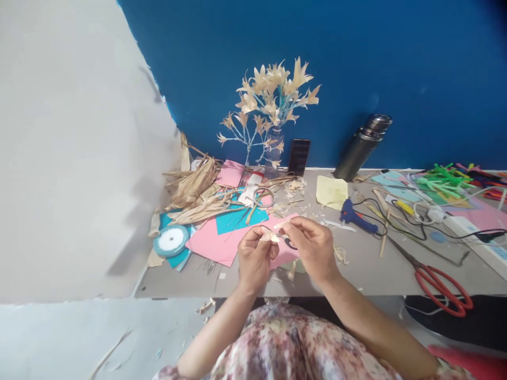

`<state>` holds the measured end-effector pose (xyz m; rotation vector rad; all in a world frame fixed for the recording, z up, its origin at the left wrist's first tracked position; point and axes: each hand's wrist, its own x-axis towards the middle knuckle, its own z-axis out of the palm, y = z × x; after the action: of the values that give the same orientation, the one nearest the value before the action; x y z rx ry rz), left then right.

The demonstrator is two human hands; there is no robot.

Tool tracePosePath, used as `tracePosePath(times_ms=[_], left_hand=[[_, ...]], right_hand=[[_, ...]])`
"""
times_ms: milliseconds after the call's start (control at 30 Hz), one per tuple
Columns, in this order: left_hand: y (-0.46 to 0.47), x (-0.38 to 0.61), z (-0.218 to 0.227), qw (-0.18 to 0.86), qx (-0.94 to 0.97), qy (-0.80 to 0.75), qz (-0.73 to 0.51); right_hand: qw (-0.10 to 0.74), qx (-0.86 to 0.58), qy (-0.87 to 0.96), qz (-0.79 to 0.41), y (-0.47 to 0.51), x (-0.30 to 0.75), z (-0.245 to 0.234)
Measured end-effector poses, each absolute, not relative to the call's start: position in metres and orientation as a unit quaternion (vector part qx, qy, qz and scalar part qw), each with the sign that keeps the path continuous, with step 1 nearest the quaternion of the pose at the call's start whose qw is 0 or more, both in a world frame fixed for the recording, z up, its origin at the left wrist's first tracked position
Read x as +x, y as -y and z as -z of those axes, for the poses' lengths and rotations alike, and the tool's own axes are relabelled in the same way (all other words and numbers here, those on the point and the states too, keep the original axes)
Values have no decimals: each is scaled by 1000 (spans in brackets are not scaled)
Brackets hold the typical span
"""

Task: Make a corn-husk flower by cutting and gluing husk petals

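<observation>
Above the front of the table, my left hand [255, 258] pinches a small cream husk flower [271, 237] between thumb and fingers. Close beside it, my right hand [315, 245] is closed on a pale husk petal [279, 226], its fingertips almost meeting the left ones. A dark curved piece, perhaps a scissor handle [290, 244], shows below the right fingers, partly hidden. Pink paper [209, 243] lies beneath both hands. Finished-looking husk flowers [273, 87] on wrapped stems stand in a clear bottle [273, 158] at the back.
Dried corn husks [194, 184] and a blue ribbon roll [171, 239] lie left. To the right are a blue glue gun [356, 216], red-handled scissors [439, 287] jutting over the front edge, a power strip [479, 240] and cords. A phone [299, 157] and a flask [362, 148] lean against the wall.
</observation>
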<state>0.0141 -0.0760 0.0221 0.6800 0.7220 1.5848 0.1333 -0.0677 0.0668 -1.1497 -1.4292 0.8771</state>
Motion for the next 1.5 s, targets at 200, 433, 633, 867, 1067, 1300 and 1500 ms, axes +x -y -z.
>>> tracePosePath(times_ms=[200,433,633,867,1067,1300,1500], left_hand=[[77,4,-21,455,407,-347,-712],[81,0,-28,352,457,-373,-727],[82,0,-27,323,446,-383,-741],[83,-1,-25,342,432,-387,-740],[84,-3,-24,409,425,-372,-717],[85,-6,-24,451,456,-333,-691],[84,-4,-24,465,445,-350,-681]], right_hand=[[523,-432,684,-268,73,132,-71],[524,-392,713,-253,76,133,-78],[525,-381,718,-253,77,131,-76],[506,-382,705,-316,79,133,-78],[498,-384,707,-325,79,134,-81],[473,-388,729,-306,79,141,-80],[491,-374,749,-241,79,141,-78]])
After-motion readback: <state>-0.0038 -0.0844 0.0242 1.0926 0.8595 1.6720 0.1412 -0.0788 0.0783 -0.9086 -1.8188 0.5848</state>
